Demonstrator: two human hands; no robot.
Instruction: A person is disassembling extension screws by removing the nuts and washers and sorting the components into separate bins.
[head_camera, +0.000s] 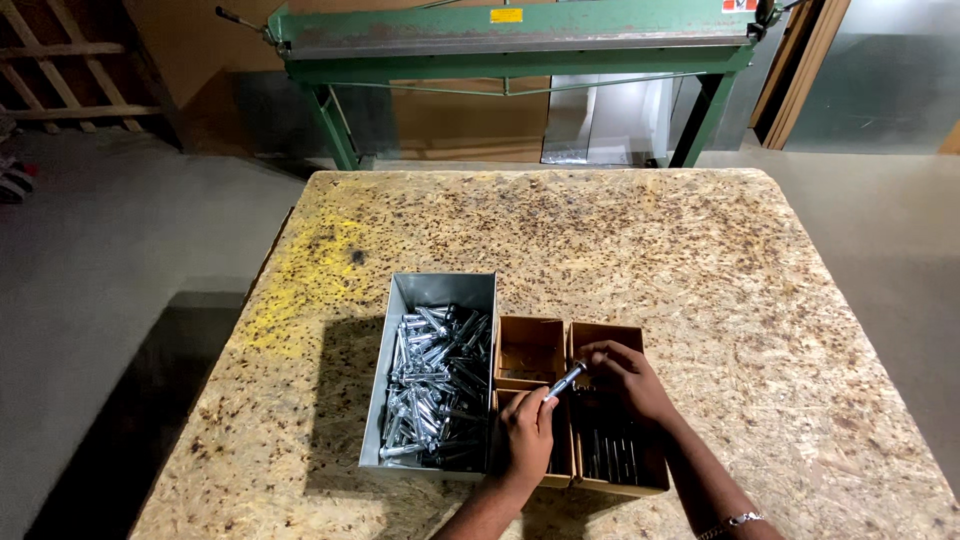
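Fingers of the left hand are pinching a silver bolt, holding it tilted above the small cardboard boxes on the chipboard worktop. Right hand is reaching into the longer cardboard box, fingers curled on bolts there; whether they are gripping one, cannot tell. Metal tray of loose bolts is sitting just beside the left hand.

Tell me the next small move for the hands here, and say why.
Probably lower the bolt into the right cardboard box. The left hand holds it with its tip pointing at the right hand, which is at that box, where dark parts already lie in a row. The metal bin of loose bolts sits to the left.
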